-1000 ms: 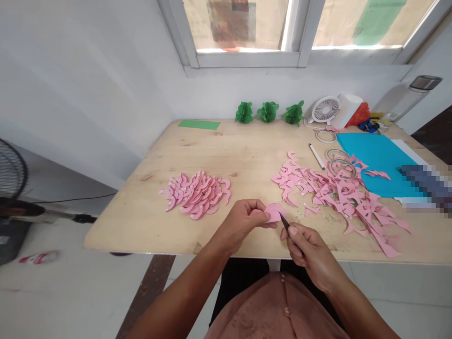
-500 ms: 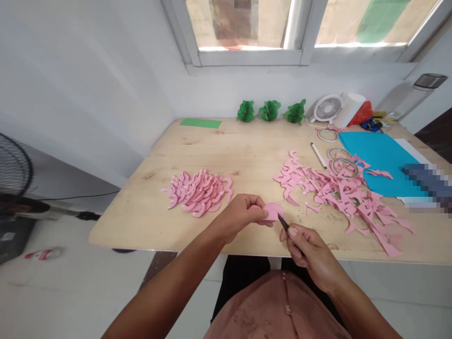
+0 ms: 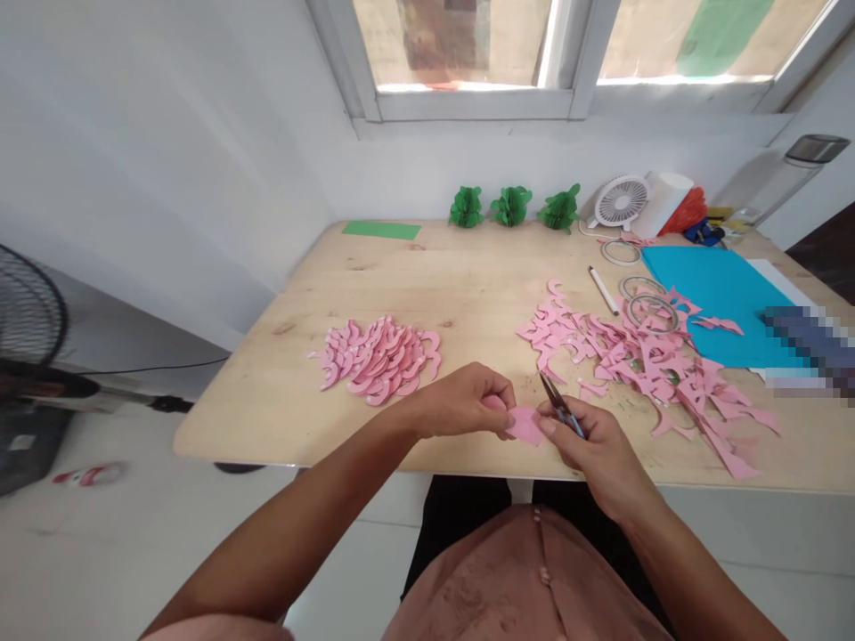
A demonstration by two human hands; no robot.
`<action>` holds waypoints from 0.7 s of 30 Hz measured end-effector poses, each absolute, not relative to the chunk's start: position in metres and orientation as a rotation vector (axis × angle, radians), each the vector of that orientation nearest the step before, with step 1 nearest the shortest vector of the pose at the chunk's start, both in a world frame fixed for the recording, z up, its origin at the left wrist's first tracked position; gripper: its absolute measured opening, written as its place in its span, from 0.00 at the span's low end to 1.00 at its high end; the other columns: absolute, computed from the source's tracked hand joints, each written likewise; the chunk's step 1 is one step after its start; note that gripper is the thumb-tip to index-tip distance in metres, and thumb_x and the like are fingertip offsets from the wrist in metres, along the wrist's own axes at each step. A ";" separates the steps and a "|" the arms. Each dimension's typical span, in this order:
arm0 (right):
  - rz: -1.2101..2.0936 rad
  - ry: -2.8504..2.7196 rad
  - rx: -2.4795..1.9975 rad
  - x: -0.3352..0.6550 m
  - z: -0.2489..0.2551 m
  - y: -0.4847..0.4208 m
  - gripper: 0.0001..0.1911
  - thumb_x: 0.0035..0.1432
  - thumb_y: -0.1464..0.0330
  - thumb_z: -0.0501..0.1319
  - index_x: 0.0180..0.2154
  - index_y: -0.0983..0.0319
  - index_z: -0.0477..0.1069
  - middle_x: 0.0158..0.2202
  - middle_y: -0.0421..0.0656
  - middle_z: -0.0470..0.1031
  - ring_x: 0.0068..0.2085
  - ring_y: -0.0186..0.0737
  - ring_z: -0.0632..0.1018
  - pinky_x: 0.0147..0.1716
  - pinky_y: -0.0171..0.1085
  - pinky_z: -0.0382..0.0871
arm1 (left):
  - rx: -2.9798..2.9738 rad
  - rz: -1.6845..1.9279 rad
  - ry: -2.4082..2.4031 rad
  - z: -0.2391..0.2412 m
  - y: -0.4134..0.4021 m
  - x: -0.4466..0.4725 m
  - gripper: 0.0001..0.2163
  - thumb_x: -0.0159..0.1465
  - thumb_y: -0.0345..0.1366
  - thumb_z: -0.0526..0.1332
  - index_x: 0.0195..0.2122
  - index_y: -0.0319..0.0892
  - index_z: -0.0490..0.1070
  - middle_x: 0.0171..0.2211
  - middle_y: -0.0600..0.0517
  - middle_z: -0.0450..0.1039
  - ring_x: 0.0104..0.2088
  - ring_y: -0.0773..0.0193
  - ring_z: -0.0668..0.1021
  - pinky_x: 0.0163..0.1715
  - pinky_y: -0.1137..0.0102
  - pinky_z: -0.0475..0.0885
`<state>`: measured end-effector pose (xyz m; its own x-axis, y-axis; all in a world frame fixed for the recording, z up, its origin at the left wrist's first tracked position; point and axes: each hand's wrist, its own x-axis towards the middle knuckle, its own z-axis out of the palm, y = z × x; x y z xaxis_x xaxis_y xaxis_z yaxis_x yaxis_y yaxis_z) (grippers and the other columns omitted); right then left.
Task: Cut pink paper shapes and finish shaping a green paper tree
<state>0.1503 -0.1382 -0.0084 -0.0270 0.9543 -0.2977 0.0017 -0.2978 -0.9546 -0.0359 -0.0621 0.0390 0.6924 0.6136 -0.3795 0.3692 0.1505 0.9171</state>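
My left hand (image 3: 464, 402) is closed in a pinch on a small folded pink paper piece (image 3: 525, 424) above the near edge of the wooden table (image 3: 460, 294). My right hand (image 3: 591, 441) is closed round a small pair of scissors (image 3: 559, 405), whose blades point up and away, and its thumb touches the pink piece. A heap of cut pink curved shapes (image 3: 378, 356) lies left of my hands. A spread of pink paper offcuts (image 3: 641, 365) lies to the right.
Three green paper ornaments (image 3: 511, 206) stand at the back edge, beside a small white fan (image 3: 621, 203). A green sheet (image 3: 381, 230), a blue sheet (image 3: 718, 298), tape rings (image 3: 645, 303) and a white pen (image 3: 603, 290) lie on the table. A floor fan (image 3: 30, 320) stands at left.
The scissors have come off the pink piece and their blades now point upward. Both hands have drawn slightly closer together, and the pink piece has tipped downward.
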 end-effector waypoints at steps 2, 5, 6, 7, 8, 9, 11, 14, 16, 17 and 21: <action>1.452 -1.051 -1.408 0.146 -0.009 -0.136 0.13 0.48 0.60 0.66 0.29 0.63 0.68 0.19 0.32 0.51 0.19 0.25 0.49 0.16 0.31 0.39 | 1.497 0.195 0.854 0.041 -0.059 -0.034 0.03 0.49 0.31 0.63 0.20 0.39 0.71 0.15 0.58 0.65 0.17 0.73 0.64 0.18 0.76 0.53; 1.415 -0.926 -1.387 0.142 -0.014 -0.135 0.13 0.49 0.60 0.65 0.28 0.63 0.67 0.17 0.31 0.50 0.18 0.25 0.49 0.16 0.30 0.39 | 1.396 0.319 0.880 0.037 -0.058 -0.036 0.04 0.50 0.33 0.64 0.25 0.38 0.73 0.20 0.54 0.71 0.23 0.69 0.72 0.23 0.75 0.63; 1.390 -0.872 -1.381 0.142 -0.016 -0.135 0.13 0.49 0.60 0.65 0.29 0.63 0.67 0.17 0.31 0.50 0.18 0.25 0.49 0.16 0.30 0.39 | 1.318 0.407 0.899 0.033 -0.060 -0.038 0.06 0.51 0.35 0.64 0.29 0.38 0.74 0.22 0.52 0.72 0.25 0.67 0.74 0.27 0.73 0.66; 1.365 -0.821 -1.377 0.141 -0.018 -0.134 0.14 0.48 0.60 0.66 0.29 0.62 0.67 0.16 0.30 0.51 0.18 0.25 0.49 0.16 0.30 0.39 | 1.241 0.512 0.941 0.028 -0.063 -0.039 0.10 0.52 0.37 0.65 0.34 0.39 0.74 0.23 0.52 0.73 0.25 0.66 0.75 0.28 0.72 0.68; 1.342 -0.777 -1.374 0.141 -0.020 -0.134 0.14 0.47 0.60 0.66 0.29 0.62 0.67 0.16 0.30 0.50 0.17 0.24 0.49 0.16 0.30 0.39 | 1.164 0.617 0.983 0.022 -0.067 -0.040 0.13 0.52 0.37 0.65 0.38 0.40 0.72 0.24 0.52 0.73 0.25 0.66 0.75 0.28 0.71 0.69; 1.325 -0.742 -1.370 0.141 -0.022 -0.134 0.14 0.47 0.60 0.67 0.30 0.62 0.67 0.16 0.30 0.50 0.17 0.24 0.49 0.16 0.30 0.39 | 1.085 0.715 1.027 0.015 -0.072 -0.040 0.14 0.52 0.38 0.65 0.40 0.40 0.71 0.26 0.52 0.73 0.24 0.67 0.75 0.27 0.72 0.69; 1.301 -0.705 -1.369 0.139 -0.025 -0.133 0.15 0.47 0.60 0.67 0.30 0.62 0.67 0.16 0.29 0.50 0.17 0.24 0.49 0.16 0.30 0.39 | 0.942 0.804 1.052 0.002 -0.084 -0.038 0.14 0.52 0.36 0.65 0.39 0.39 0.70 0.29 0.50 0.74 0.22 0.69 0.74 0.24 0.73 0.67; 1.280 -0.707 -1.378 0.135 -0.029 -0.133 0.15 0.47 0.59 0.66 0.30 0.62 0.67 0.16 0.30 0.51 0.17 0.24 0.50 0.16 0.30 0.39 | 0.816 0.774 0.997 -0.011 -0.101 -0.028 0.13 0.50 0.34 0.66 0.36 0.39 0.69 0.25 0.52 0.74 0.19 0.71 0.72 0.21 0.75 0.66; 1.277 -0.718 -1.387 0.133 -0.030 -0.133 0.15 0.48 0.59 0.66 0.30 0.63 0.67 0.16 0.30 0.51 0.18 0.25 0.50 0.16 0.30 0.39 | 0.751 0.790 0.956 -0.015 -0.107 -0.019 0.11 0.51 0.35 0.66 0.33 0.39 0.68 0.23 0.53 0.73 0.18 0.72 0.70 0.20 0.75 0.65; 1.279 -0.723 -1.391 0.132 -0.031 -0.133 0.15 0.48 0.59 0.66 0.30 0.63 0.67 0.16 0.30 0.50 0.18 0.25 0.50 0.16 0.30 0.39 | 0.731 0.807 0.947 -0.016 -0.108 -0.014 0.10 0.51 0.35 0.66 0.30 0.38 0.68 0.22 0.53 0.72 0.18 0.72 0.70 0.20 0.76 0.64; 1.299 -0.733 -1.403 0.130 -0.031 -0.132 0.15 0.48 0.59 0.66 0.30 0.63 0.66 0.17 0.30 0.50 0.18 0.25 0.50 0.16 0.30 0.40 | 0.720 0.845 0.962 -0.016 -0.107 -0.002 0.09 0.51 0.36 0.66 0.24 0.37 0.69 0.20 0.53 0.71 0.17 0.73 0.69 0.19 0.76 0.63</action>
<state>0.1303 -0.1318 -0.0311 0.2261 0.9214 -0.3161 -0.2062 -0.2719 -0.9400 -0.0024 -0.1071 -0.0162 0.3172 0.8607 -0.3982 -0.2834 0.4867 0.8263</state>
